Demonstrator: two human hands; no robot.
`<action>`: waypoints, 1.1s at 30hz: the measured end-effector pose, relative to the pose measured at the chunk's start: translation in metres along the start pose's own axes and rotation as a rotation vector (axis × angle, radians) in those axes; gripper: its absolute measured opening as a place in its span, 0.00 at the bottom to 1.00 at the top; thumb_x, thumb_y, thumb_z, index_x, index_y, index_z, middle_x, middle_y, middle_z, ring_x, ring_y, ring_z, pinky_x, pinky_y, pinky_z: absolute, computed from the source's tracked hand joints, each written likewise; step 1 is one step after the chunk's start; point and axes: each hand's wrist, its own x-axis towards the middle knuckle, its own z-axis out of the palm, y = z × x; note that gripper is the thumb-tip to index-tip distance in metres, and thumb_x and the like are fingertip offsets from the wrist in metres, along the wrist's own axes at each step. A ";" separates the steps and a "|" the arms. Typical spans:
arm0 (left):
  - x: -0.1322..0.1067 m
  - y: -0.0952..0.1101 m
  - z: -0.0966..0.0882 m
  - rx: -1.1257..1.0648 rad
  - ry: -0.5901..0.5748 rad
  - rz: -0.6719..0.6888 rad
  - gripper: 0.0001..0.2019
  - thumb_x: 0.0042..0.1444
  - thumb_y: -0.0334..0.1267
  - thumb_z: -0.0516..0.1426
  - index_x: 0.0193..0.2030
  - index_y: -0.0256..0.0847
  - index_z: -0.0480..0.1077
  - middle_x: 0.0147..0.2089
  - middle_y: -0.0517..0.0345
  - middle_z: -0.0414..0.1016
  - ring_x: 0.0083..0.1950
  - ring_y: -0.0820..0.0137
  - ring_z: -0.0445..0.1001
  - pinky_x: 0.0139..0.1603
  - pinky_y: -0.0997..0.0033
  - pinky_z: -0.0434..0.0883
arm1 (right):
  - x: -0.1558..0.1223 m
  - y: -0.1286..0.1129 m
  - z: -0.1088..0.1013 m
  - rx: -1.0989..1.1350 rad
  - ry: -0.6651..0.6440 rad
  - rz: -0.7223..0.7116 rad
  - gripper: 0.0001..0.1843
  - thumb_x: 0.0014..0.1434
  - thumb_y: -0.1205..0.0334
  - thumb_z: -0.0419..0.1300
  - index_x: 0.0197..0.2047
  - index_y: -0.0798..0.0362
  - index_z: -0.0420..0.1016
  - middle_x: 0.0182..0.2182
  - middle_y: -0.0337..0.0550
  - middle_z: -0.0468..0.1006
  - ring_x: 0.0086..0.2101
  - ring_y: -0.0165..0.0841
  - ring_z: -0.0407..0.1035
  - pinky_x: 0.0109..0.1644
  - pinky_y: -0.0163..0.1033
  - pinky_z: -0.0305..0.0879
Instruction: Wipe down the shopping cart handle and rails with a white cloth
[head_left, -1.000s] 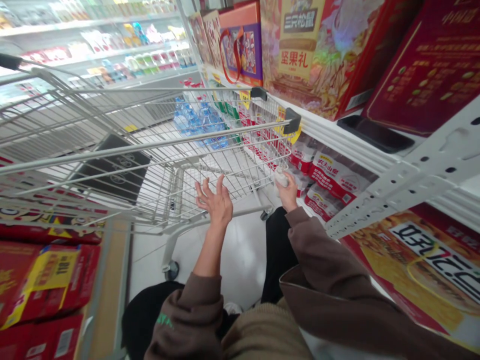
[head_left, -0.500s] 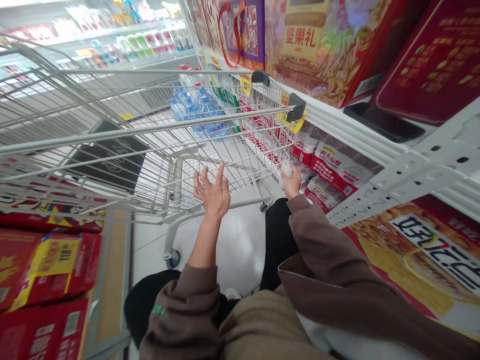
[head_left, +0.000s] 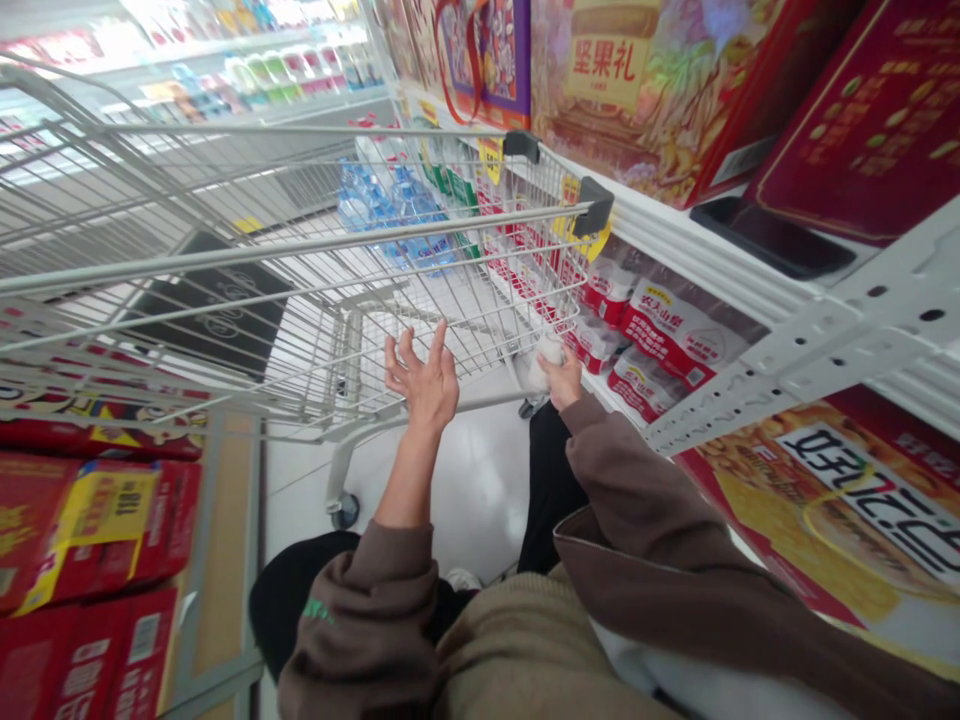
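A small white item (head_left: pixel 549 360), its wrapping unclear, is held in the right hand (head_left: pixel 562 382), fingers closed around it, just beside the wire basket of a grey metal shopping cart (head_left: pixel 300 248). The left hand (head_left: pixel 421 385) is fully open, fingers spread, holding nothing, near the basket's side. Red-and-white packaged goods (head_left: pixel 679 335) lie on the adjacent shelf.

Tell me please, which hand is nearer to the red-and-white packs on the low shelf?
The right hand. It holds a small white item just beside the red-and-white packs. The left hand is open and farther away, with the right hand between it and the packs.
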 end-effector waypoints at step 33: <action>-0.001 -0.003 0.005 0.007 -0.003 0.007 0.26 0.74 0.52 0.42 0.74 0.57 0.63 0.79 0.44 0.50 0.81 0.42 0.39 0.73 0.27 0.47 | -0.014 -0.006 0.028 0.110 0.172 -0.020 0.28 0.63 0.52 0.57 0.64 0.48 0.60 0.61 0.51 0.69 0.60 0.36 0.66 0.71 0.56 0.60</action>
